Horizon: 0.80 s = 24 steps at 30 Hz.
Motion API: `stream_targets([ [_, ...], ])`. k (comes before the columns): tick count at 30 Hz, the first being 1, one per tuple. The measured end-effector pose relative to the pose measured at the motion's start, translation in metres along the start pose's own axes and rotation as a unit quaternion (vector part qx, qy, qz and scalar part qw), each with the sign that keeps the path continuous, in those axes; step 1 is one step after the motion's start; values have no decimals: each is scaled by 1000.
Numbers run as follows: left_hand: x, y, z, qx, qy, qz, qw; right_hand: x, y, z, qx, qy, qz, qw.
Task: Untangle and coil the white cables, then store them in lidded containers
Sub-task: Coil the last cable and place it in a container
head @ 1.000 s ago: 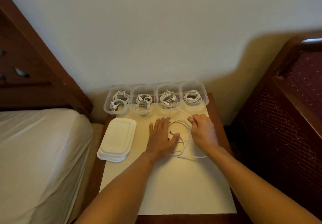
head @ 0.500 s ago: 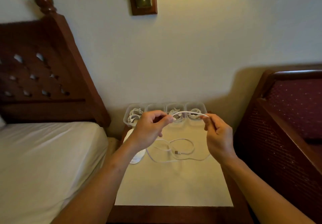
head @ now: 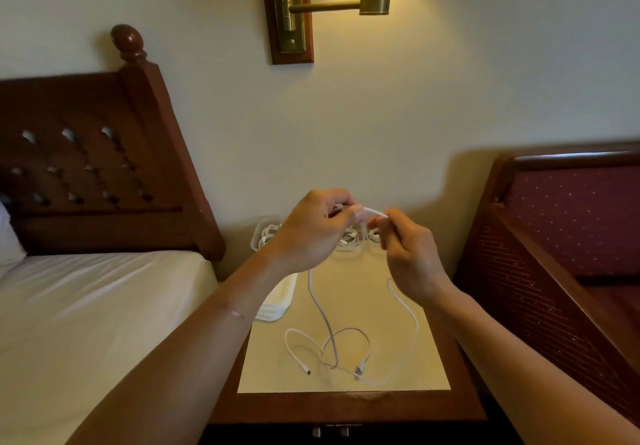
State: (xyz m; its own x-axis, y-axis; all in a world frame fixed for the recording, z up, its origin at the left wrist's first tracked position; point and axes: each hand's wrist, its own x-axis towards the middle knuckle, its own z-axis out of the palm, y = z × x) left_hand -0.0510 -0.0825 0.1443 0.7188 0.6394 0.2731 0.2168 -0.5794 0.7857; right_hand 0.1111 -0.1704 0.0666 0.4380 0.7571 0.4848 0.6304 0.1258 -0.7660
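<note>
Aloft, left hand [head: 311, 233] and right hand [head: 408, 257] pinch a thin white cable [head: 376, 212], its slack looping below.

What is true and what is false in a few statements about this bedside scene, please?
1. Both the left hand and right hand hold the cable above the table. True.
2. The whole cable hangs in the air. False: its loops and ends lie on the table.
3. The stack of lids sits by the table's left edge. True.
4. The containers are closed. False: the ones in view are open, with coiled cables inside.
</note>
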Motion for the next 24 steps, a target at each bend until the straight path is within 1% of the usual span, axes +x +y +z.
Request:
stream_targets([
  [1, 3, -5, 1, 88, 35, 11, 995, 3, -3, -3, 15, 21, 17, 1000],
  [2, 3, -11, 2, 182, 69, 12, 981, 7, -6, -6, 34, 37, 39, 998],
  [3, -1, -17, 6, 251, 100, 6, 963, 11, -10, -9, 63, 41, 64, 995],
  [4, -9, -21, 13, 277, 130, 20, 952, 14, -14, -12, 93, 38, 88, 991],
  [5, -19, -24, 23, 268, 168, 61, 947, 18, -17, -14, 129, 35, 116, 984],
  [6, -32, -26, 37, 245, 200, 105, 943, 22, -22, -15, 166, 34, 146, 975],
  [7, -45, -27, 53, 210, 207, 142, 945, 27, -26, -15, 208, 35, 181, 961],
  [8, -60, -28, 69, 171, 177, 148, 958, 32, -31, -16, 252, 38, 219, 942],
  [9, -71, -30, 84, 132, 118, 114, 978, 38, -36, -16, 293, 41, 256, 920],
  [10, -81, -31, 98, 105, 43, 54, 992, 44, -40, -16, 322, 48, 286, 901],
  [11, -88, -37, 110, 86, -25, -19, 996, 51, -43, -17, 346, 57, 308, 884],
  [12, -92, -44, 120, 58, -71, -87, 992, 57, -43, -19, 368, 68, 326, 868],
  [13, -93, -49, 126, 3, -87, -133, 987, 62, -42, -20, 384, 74, 340, 856],
  [14, -91, -56, 127, -58, -73, -153, 984, 66, -37, -21, 384, 72, 349, 852],
  [15, -88, -59, 124, -91, -52, -160, 982, 68, -31, -23, 362, 59, 352, 861],
  [16, -83, -61, 119, -99, -37, -155, 982, 67, -24, -24, 313, 39, 349, 882],
  [18, -74, -50, 102, -80, -23, -124, 989, 60, -6, -25, 169, -28, 325, 930],
  [19, -70, -39, 90, -89, -13, -111, 990, 53, -1, -26, 109, -69, 311, 942],
  [21, -58, -14, 65, -158, -9, -112, 981, 37, 7, -28, -4, -153, 276, 949],
  [22, -51, -2, 50, -176, -10, -121, 977, 29, 9, -30, -98, -192, 244, 946],
  [23, -44, 9, 36, -172, -17, -130, 976, 20, 7, -32, -202, -221, 209, 931],
  [24, -39, 18, 24, -156, -33, -137, 978, 15, 8, -34, -278, -218, 177, 919],
])
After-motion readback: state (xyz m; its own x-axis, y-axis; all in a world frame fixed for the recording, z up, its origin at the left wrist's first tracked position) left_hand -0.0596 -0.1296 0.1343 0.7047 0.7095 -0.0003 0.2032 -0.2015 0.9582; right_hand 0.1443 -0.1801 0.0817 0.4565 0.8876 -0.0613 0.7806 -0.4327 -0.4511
